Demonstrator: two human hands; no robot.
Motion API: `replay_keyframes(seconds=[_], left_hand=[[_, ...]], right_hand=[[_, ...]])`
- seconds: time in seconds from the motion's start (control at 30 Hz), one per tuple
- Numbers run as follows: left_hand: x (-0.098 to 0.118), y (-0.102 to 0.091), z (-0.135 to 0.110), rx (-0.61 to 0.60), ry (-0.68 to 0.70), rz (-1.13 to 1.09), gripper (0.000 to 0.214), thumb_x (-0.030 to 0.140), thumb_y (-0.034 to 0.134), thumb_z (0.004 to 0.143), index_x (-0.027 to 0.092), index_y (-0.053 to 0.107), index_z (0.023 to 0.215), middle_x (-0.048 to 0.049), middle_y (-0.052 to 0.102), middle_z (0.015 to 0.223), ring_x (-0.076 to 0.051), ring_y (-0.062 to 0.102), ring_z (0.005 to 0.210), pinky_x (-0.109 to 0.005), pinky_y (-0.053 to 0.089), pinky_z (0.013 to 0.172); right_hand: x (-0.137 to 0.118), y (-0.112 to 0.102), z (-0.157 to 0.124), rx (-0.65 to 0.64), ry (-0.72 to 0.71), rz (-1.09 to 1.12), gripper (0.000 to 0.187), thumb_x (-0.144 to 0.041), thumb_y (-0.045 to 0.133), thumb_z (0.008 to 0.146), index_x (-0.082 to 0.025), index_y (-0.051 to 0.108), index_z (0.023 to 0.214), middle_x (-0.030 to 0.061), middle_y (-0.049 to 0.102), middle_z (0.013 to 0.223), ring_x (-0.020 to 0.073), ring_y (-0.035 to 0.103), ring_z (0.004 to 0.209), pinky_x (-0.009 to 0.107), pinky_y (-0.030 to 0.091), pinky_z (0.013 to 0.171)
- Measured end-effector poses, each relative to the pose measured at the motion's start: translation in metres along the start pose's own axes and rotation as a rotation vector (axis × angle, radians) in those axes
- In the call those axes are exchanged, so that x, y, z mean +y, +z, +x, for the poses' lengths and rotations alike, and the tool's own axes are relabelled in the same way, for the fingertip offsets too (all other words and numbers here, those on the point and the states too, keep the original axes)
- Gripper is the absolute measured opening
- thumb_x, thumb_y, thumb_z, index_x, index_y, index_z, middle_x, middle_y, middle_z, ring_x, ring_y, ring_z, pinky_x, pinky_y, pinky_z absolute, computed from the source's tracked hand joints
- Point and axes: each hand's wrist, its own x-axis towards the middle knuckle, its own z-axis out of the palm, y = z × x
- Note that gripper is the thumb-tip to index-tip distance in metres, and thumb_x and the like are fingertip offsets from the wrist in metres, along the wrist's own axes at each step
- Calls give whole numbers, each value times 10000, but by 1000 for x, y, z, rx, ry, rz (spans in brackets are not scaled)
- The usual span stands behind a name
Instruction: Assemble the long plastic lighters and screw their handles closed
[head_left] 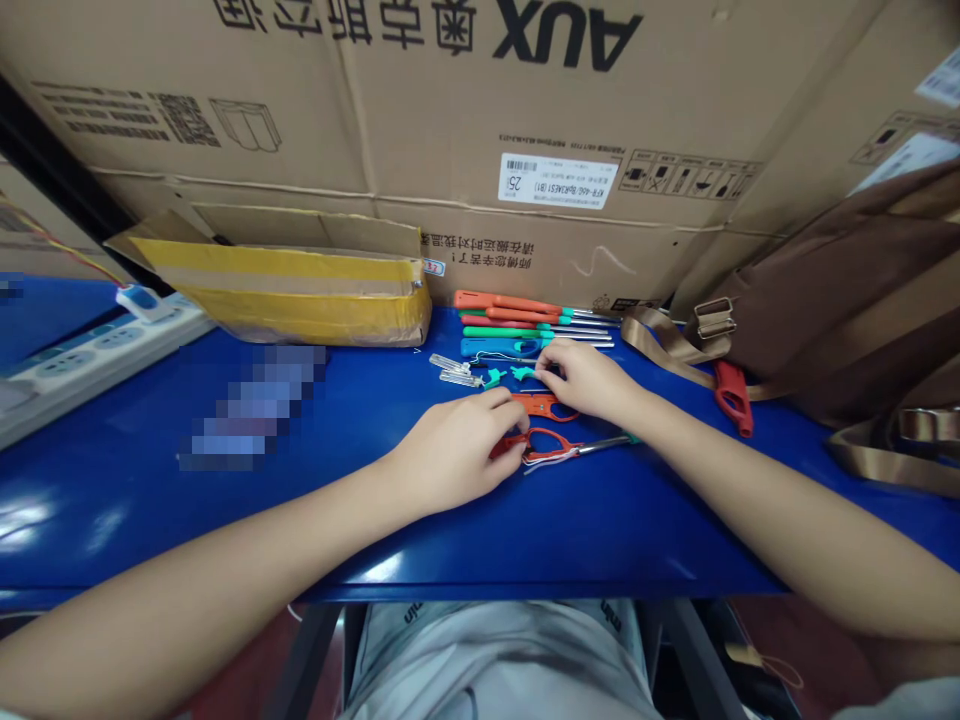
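Observation:
On the blue table (375, 500) my left hand (450, 450) is curled, its fingers pinching the red looped handle of a small tool (547, 445) with a metal shaft pointing right. My right hand (585, 378) is closed over small parts just beyond it, touching an orange handle piece (541, 405) and near little teal clips (495, 377). Behind them lie several long tools with orange, red, green and blue handles (517, 320) in a row. Two clear plastic pieces (454, 370) lie to the left.
A large cardboard box (480, 130) walls the back. A yellow-taped carton (300, 285) lies at the left, a white power strip (90, 355) beyond it. A brown bag (862, 300) with straps and a red clip (733, 395) is at the right.

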Motion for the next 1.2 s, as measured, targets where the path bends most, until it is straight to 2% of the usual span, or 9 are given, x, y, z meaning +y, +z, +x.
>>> replay_keyframes(seconds=[0.13,0.2,0.3,0.4,0.53,0.63,0.77,1.0,1.2], left_hand=[[-8,-2,3,213,34,59,408,246,555,976,235,538,1383,-81,599,1358,-233,663,1107,-317,559,808],[-14,-3,4,293,122,113,399,247,553,1001,241,544,1400,-75,594,1402,-233,629,1196,-315,543,886],[-19,-3,5,289,230,138,314,312,554,1031,238,618,1329,-49,672,1308,-217,641,1163,-317,517,929],[-19,-1,5,239,260,115,269,330,483,1065,219,692,1193,-40,736,1159,-198,669,1039,-322,507,905],[-15,0,6,211,199,2,239,314,509,1049,183,705,1087,-63,743,1050,-203,671,969,-315,503,824],[-13,-1,8,140,69,-256,172,314,599,994,183,711,999,-37,743,935,-173,674,856,-279,501,749],[-13,2,12,30,-78,-522,161,303,633,946,165,715,935,-12,732,821,-138,650,710,-244,475,629],[-16,10,13,-34,-134,-530,180,319,618,943,167,715,939,-4,705,797,-120,597,647,-238,440,592],[-17,11,15,10,-116,-455,230,370,617,939,164,718,947,-22,690,840,-118,558,641,-246,430,607]], right_hand=[[-5,-12,-10,-27,20,94,189,-294,551,921,-159,675,876,42,659,786,164,557,694,290,421,665],[-9,-18,-18,-111,28,312,278,-418,562,915,-165,670,877,37,672,824,163,575,733,294,452,694],[-18,-21,-32,-274,80,636,397,-569,660,822,-173,635,830,14,645,809,153,568,744,305,469,737],[-24,-21,-42,-377,143,722,463,-622,720,770,-174,617,833,-16,587,750,128,511,675,287,433,666],[-15,-28,-49,-368,67,616,445,-606,617,882,-162,638,891,0,598,781,129,500,690,279,417,651],[1,-41,-53,-331,19,429,410,-567,603,915,-164,679,921,9,617,784,134,499,703,272,409,649],[13,-51,-58,-473,11,321,393,-555,690,861,-173,721,947,8,641,781,124,503,660,256,397,603],[9,-47,-59,-503,-94,248,289,-442,633,922,-173,739,930,37,703,841,150,600,737,269,430,668],[10,-45,-58,-508,-54,292,279,-436,674,886,-168,738,838,15,675,739,127,547,641,259,405,616]])
